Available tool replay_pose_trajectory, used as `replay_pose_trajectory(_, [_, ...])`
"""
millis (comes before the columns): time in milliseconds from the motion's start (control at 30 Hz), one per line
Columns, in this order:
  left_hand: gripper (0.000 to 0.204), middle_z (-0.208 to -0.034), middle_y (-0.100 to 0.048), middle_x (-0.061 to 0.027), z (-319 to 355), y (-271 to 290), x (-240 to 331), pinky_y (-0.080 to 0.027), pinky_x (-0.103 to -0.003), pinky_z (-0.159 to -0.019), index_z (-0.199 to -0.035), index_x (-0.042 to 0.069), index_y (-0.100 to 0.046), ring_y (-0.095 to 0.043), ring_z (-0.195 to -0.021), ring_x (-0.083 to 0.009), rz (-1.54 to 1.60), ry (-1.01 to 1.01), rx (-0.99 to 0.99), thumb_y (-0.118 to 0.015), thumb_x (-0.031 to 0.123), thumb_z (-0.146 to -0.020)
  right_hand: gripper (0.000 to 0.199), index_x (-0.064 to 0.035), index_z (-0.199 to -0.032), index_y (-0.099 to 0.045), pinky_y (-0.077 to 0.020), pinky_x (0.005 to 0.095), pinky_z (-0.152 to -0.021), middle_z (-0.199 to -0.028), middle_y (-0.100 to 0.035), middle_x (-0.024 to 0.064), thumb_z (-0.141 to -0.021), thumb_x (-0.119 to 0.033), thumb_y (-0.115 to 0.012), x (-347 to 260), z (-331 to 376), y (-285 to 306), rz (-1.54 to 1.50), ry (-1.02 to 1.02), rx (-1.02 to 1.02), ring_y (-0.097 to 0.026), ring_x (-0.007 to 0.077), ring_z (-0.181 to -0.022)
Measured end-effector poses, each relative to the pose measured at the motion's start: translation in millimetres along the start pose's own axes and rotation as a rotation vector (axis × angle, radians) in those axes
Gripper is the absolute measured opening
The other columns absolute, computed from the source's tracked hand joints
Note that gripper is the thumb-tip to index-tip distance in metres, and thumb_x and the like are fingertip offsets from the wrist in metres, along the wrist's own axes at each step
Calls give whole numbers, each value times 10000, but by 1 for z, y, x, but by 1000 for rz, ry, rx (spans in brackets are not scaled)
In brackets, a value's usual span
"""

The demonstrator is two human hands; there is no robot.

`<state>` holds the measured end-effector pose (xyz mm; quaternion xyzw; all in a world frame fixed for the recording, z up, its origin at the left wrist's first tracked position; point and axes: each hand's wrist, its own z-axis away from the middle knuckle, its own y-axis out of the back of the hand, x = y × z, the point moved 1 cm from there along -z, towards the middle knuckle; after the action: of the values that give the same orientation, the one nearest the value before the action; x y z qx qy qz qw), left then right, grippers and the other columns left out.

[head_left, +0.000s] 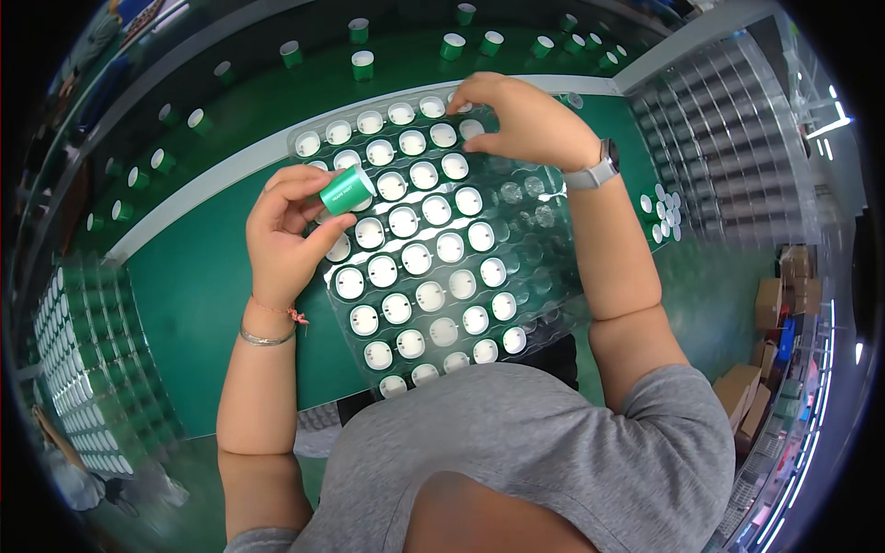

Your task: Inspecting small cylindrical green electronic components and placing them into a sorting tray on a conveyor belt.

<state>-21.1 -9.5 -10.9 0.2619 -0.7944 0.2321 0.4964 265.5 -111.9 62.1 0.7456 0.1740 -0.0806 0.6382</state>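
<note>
My left hand (286, 226) grips a small green cylinder (347, 191) with a white end, tilted above the left part of a clear plastic tray (544, 276). Rows of similar green cylinders with white tops, such as one white top (417, 259), stand in the tray's pockets. Over the far right of these rows is my right hand (530, 120), thumb and fingers apart around a white-topped cylinder (471, 128) seated in the tray. Its other fingers are partly hidden. The pockets along the tray's right side hold no cylinders.
Beyond a pale rail (221, 194), several green cylinders (362, 64) stand on a dark green surface. A filled tray (83, 369) is at the left, and stacked clear trays (728, 138) rise at the right. Loose white-topped pieces (666, 212) cluster beside them. Cardboard boxes (737, 392) lie further right.
</note>
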Motion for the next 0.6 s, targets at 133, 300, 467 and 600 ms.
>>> replay_pose_trajectory(133, [410, -1163, -581, -110, 1, -2, -1, -525, -384, -995, -1062, -18, -643, -598, -1147, -274, -109, -65, -44, -790, -101, -689, 434, -36, -1195, -593, -545, 313, -742, -1093, -647, 74, -821, -173, -764, -58, -9, -13, -484, -32, -52, -659, 168, -889])
replay_pose_trajectory(300, [446, -1172, -604, -116, 1, -4, 0, -505, -383, -1002, -1085, -5, -651, -578, -1180, -280, -214, -105, -57, -830, -34, -678, 356, -33, -1139, -622, -530, 285, -648, -854, -655, 95, -835, -176, -742, -84, -16, -33, -592, 62, -104, -646, 155, -727])
replay_pose_trajectory(467, [490, -1208, -600, -119, 0, -3, 6, -482, -365, -1014, -1123, 2, -650, -560, -1208, -280, -354, -101, 19, -840, -1, -671, 302, 2, -989, -683, -510, 329, -632, -790, -651, 128, -777, -209, -727, -48, 4, 27, -118, -78, -172, -636, 233, -693])
replay_pose_trajectory(600, [441, -1205, -598, -121, 0, 0, 1, -464, -394, -1027, -1108, -7, -645, -550, -1215, -293, -300, -106, -5, -827, 75, -715, 318, 9, -997, -697, -517, 360, -699, -833, -669, 150, -763, -203, -729, -17, 23, 21, -46, -197, -262, -655, 274, -772])
